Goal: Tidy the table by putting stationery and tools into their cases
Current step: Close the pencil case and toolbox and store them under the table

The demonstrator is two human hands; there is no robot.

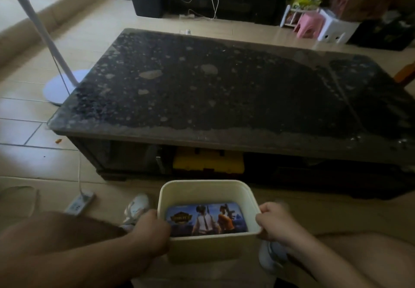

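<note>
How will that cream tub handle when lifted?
Probably stiff: the cream tub holds its shape where the left hand and right hand grip its rim. Likely light; only the printed case shows inside, and it may slide.

We can only see part of the yellow case (208,161) under the table (224,99). The left hand (152,231), gripping the bin (202,192), hides a corner of the printed tin (206,219). The right hand (272,222) is blurry.

Forearms angled inward from bottom corners; left hand (152,231) and right hand (272,225) gripping opposite bin (203,189) rims.
</note>
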